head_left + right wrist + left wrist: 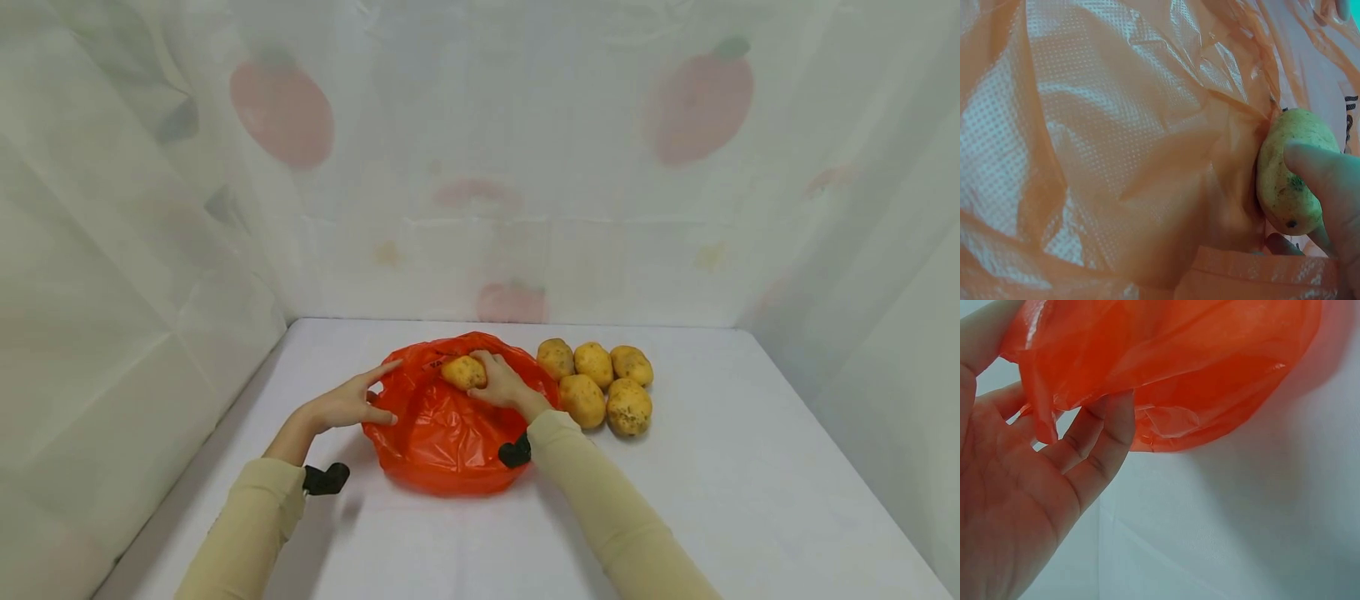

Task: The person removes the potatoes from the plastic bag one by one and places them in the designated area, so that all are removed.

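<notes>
A red plastic bag (pixel 450 442) stands wide-mouthed on the table. My left hand (pixel 348 404) holds its left rim, thumb and forefinger spread along the edge. In the left wrist view, the other fingers (pixel 1100 444) of that hand curl against the bag's side (pixel 1210 381). Inside the mouth, toward the back, my right hand (pixel 502 383) grips a yellow potato (pixel 463 372). The right wrist view shows the thumb across this potato (pixel 1294 175), close beside the bag's crumpled wall (pixel 1116 125); most of the other fingers are hidden behind it.
Several potatoes (pixel 592 365) lie grouped on the white table (pixel 750 467), just right of the bag. White sheeting (pixel 480 250) with faded fruit prints rises behind the table and at both sides.
</notes>
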Demonstrator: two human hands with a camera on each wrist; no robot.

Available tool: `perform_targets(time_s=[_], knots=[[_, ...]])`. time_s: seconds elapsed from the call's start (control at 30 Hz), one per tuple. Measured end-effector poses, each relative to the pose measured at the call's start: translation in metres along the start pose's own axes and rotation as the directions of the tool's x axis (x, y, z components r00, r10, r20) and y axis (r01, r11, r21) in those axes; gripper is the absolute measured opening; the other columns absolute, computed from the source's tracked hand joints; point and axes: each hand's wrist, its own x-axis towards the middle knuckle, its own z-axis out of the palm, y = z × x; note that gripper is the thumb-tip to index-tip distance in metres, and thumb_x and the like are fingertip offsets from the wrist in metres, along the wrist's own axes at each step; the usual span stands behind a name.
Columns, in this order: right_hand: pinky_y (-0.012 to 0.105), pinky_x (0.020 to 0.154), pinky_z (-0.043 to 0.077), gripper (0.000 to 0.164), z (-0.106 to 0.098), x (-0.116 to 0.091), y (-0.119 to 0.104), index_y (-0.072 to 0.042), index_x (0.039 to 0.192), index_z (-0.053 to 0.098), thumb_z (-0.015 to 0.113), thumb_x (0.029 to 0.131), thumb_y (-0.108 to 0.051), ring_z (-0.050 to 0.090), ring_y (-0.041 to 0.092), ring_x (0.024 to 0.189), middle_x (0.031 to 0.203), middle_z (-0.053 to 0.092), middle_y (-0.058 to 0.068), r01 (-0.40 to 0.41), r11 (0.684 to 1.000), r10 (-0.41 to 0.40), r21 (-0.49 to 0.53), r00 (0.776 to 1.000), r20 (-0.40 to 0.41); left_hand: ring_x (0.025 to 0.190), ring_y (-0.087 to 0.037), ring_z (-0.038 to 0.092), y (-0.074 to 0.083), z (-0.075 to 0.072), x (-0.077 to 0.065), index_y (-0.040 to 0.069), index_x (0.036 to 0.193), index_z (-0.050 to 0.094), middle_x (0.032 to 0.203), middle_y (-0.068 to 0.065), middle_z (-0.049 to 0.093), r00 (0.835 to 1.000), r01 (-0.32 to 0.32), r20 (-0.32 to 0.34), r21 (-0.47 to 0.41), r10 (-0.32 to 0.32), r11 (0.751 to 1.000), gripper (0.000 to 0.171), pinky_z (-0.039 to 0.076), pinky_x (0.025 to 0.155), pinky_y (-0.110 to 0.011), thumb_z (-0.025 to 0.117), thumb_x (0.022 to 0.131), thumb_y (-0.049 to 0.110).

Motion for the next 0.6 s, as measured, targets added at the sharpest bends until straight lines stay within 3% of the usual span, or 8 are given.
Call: perform_targets(time_s=[0.3,0.6], knots=[[0.04,0.096,0.042,0.053,0.0034,0.0022,0.0001,-0.017,0.129,0.039,0.068,0.084,-0.022,0.05,0.024,0.104,0.119,0.045,0.011,-0.052,0.999,0.051,-0.004,0.997,-0.064,0.124,-0.042,0.039,0.0022,-0.0011,-0.0012,0.028,0.147,0.018,0.151,-0.01,0.017,1.0,-0.006,-0.003,0.004,0.006,1.0,0.088,0.046,0.09,-0.05,0.072,0.078,0.028],[0.039,0.097,0.041,0.053,-0.0012,-0.0003,0.0,-0.015,0.13,0.042,0.068,0.084,-0.024,0.049,0.023,0.109,0.121,0.051,0.008,0.018,1.0,-0.017,0.004,0.999,-0.044,0.122,-0.039,0.042,0.0025,-0.0012,-0.0018,0.028,0.147,0.017,0.149,-0.01,0.021,1.0,-0.008,-0.005,-0.002,0.008,1.0,0.088,0.048,0.088,-0.047,0.072,0.078,0.028]])
